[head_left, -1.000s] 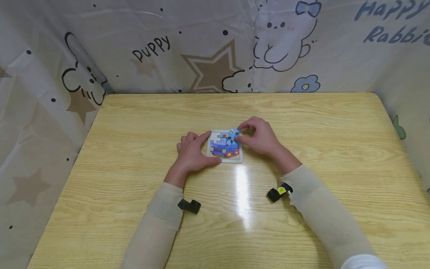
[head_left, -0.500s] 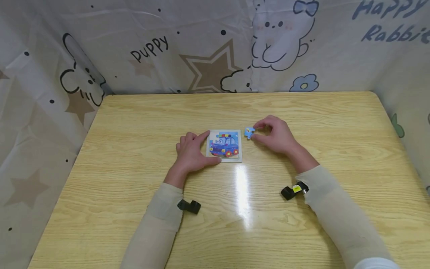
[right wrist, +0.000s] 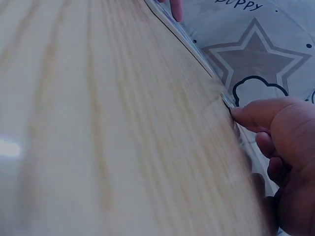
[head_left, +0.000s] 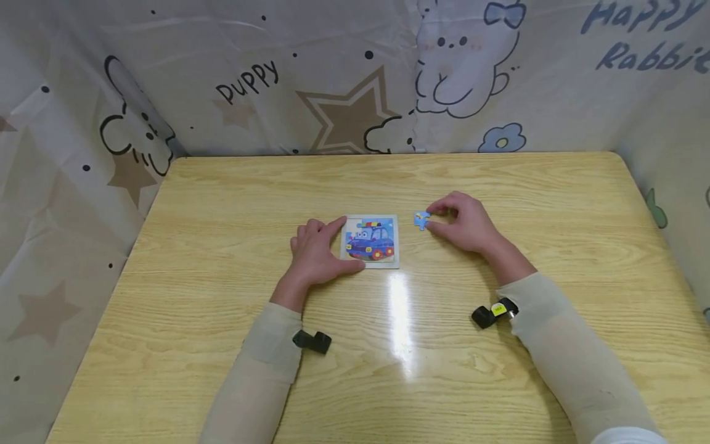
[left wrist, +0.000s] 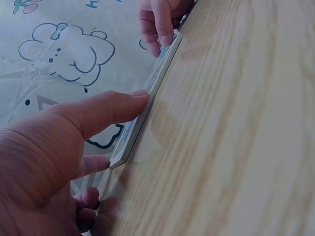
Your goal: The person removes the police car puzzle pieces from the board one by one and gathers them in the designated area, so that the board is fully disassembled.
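Head cam: L hand (head_left: 317, 254) w/ thumb + index spread straight on puzzle tray (head_left: 383, 266) edges; R hand (head_left: 467, 223) fingers pinch a blue pc (head_left: 420, 219) just right of it. L wrist cam: thumb on tray rim; R wrist cam: pc's at thumb tip.

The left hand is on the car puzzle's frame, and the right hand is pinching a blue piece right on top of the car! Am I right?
Not quite: the blue piece isn't on the car; it's to the right of the frame, with a gap between, in the head view.
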`<state>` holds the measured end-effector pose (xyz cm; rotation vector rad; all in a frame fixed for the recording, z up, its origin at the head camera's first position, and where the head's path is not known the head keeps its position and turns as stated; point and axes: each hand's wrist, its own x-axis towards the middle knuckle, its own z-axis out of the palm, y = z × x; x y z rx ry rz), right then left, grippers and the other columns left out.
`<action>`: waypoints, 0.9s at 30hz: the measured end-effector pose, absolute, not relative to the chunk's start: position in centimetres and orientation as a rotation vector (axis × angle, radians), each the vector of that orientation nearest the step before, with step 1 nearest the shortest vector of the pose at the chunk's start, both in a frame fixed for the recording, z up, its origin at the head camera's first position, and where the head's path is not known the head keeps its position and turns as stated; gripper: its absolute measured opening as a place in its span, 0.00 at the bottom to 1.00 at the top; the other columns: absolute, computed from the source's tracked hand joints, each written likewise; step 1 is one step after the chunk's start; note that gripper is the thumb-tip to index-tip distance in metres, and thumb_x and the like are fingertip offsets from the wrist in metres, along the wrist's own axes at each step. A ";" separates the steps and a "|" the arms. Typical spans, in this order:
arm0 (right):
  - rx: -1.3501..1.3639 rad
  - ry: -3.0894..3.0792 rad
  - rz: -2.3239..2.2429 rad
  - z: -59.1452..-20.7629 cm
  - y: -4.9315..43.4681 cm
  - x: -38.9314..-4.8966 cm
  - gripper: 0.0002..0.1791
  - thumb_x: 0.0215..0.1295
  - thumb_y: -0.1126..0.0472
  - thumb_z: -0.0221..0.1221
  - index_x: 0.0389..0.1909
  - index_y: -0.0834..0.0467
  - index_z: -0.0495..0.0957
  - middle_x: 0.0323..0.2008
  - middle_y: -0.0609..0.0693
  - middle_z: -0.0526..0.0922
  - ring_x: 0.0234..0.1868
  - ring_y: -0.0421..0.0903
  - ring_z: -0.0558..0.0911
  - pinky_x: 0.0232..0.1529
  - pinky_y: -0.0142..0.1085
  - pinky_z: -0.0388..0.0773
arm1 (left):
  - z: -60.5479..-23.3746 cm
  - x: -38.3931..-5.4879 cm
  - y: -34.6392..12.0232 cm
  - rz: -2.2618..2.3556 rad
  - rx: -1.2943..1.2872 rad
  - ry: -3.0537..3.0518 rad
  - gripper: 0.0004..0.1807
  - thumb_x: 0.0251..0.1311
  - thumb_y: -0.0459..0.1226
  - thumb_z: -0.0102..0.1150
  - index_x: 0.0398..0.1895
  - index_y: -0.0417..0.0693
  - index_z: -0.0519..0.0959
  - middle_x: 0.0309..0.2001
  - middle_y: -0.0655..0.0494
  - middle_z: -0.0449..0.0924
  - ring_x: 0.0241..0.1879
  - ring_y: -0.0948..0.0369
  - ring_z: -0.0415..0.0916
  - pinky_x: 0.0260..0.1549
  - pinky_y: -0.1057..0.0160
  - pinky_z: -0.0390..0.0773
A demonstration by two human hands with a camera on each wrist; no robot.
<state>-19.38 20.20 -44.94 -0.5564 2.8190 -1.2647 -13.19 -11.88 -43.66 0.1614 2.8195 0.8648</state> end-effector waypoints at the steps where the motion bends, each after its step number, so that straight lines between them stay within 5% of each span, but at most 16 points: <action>1: -0.563 2.823 -1.256 -44.9 20.2 -19.4 0.15 0.55 0.61 0.73 0.43 0.60 0.87 0.36 0.51 0.79 0.39 0.48 0.73 0.43 0.44 0.66 | -43.7 -13.2 -11.9 0.864 0.159 2.819 0.57 0.39 0.62 0.77 0.76 0.58 0.64 0.47 0.52 0.60 0.47 0.51 0.54 0.45 0.51 0.51; 18: -0.529 2.825 -1.298 -45.2 19.8 -19.5 0.16 0.58 0.62 0.71 0.47 0.61 0.85 0.38 0.53 0.78 0.39 0.49 0.73 0.43 0.45 0.66 | -43.8 -13.2 -11.9 0.832 0.156 2.821 0.57 0.39 0.63 0.76 0.76 0.59 0.64 0.47 0.52 0.60 0.47 0.51 0.54 0.45 0.51 0.52; 27: -0.651 2.735 -1.414 -43.6 15.6 -18.2 0.16 0.59 0.61 0.71 0.48 0.61 0.85 0.35 0.55 0.77 0.37 0.51 0.72 0.39 0.43 0.66 | -43.7 -13.3 -12.0 0.832 0.155 2.815 0.58 0.40 0.64 0.76 0.76 0.59 0.63 0.47 0.52 0.60 0.47 0.51 0.54 0.45 0.51 0.51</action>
